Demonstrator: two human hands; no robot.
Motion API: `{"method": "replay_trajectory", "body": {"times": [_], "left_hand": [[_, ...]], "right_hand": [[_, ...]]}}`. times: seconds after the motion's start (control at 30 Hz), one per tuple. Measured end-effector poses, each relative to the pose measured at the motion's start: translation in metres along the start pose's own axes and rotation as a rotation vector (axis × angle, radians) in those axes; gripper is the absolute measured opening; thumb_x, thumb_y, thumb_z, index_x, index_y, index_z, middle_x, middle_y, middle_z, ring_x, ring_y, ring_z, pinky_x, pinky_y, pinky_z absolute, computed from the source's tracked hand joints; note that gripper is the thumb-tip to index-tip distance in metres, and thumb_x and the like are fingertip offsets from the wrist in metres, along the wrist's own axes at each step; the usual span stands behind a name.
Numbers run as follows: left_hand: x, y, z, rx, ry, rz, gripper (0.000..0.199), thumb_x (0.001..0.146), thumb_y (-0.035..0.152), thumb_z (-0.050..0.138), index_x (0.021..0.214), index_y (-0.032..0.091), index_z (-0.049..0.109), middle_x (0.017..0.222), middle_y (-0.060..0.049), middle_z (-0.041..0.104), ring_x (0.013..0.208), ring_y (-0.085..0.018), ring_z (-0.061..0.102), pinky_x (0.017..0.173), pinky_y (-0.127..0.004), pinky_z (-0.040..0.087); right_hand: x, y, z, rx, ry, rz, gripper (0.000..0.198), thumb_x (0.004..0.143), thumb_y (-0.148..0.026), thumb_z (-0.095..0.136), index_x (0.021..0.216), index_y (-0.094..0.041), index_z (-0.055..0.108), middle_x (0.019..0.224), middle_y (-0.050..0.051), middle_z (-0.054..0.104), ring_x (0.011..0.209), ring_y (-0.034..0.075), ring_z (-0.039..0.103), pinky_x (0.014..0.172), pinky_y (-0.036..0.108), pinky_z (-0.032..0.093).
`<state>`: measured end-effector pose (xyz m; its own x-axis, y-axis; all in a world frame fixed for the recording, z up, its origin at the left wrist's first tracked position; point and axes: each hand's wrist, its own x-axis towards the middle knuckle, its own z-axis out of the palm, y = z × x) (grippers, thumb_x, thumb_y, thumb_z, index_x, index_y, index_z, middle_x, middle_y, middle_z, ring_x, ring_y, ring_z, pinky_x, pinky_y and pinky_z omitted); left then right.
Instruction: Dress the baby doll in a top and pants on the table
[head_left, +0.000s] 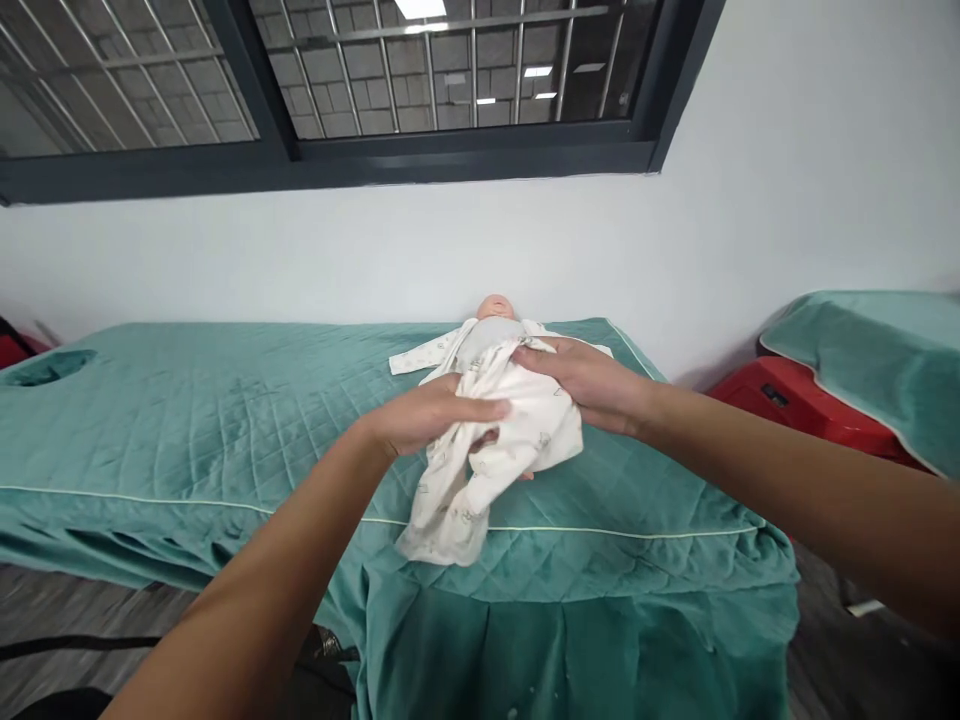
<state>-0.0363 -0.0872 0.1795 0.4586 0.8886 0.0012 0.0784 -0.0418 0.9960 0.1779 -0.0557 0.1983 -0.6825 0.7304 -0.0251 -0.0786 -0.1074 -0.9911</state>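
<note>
A baby doll [496, 306] lies on its back on the green bed, its head toward the wall. It has on a pale printed top [424, 354], with one sleeve spread out to the left. Over the doll's lower body I hold white printed baby pants [517, 440], one leg of which hangs toward the bed's front edge. My left hand [431, 412] grips the near left side of the pants, thumb on top. At the waistband my right hand [574, 378] is closed on the cloth. The pants hide most of the doll's legs.
The bed's quilted green cover [187, 420] stretches left to a face hole [49, 367]. A red object [814, 405] and another green-covered surface [885, 345] stand to the right. Behind are a white wall [337, 255] and a dark-framed barred window [450, 155].
</note>
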Motion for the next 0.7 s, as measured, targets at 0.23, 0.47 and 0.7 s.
{"method": "replay_trajectory", "body": {"times": [0.23,0.47,0.7], "left_hand": [[0.01,-0.023,0.0,-0.42,0.028,-0.056,0.044,0.079,0.043,0.072,0.107,0.009,0.071,0.098,-0.016,0.076,0.091,-0.031,0.072,0.076,-0.036,0.057],[-0.01,-0.028,0.032,-0.412,0.025,-0.106,0.057,0.078,0.054,0.075,0.116,0.012,0.067,0.1,-0.014,0.076,0.089,-0.027,0.072,0.078,-0.036,0.057],[-0.017,-0.025,0.027,-0.353,-0.041,-0.087,0.052,0.071,0.031,0.085,0.116,0.012,0.069,0.105,-0.014,0.075,0.093,-0.026,0.071,0.082,-0.034,0.056]], "right_hand": [[-0.014,0.011,0.013,-0.186,-0.139,0.231,0.052,0.07,-0.033,0.086,0.116,-0.016,0.069,0.11,0.01,0.073,0.102,0.023,0.069,0.093,0.037,0.056],[-0.011,0.011,0.013,0.085,0.181,-0.07,0.038,0.088,-0.045,0.067,0.115,-0.018,0.067,0.115,0.011,0.072,0.099,0.02,0.07,0.092,0.033,0.057],[-0.035,0.026,0.011,0.035,-0.099,0.2,0.05,0.078,-0.049,0.078,0.112,-0.013,0.069,0.109,0.012,0.074,0.098,0.022,0.071,0.088,0.032,0.058]]}}
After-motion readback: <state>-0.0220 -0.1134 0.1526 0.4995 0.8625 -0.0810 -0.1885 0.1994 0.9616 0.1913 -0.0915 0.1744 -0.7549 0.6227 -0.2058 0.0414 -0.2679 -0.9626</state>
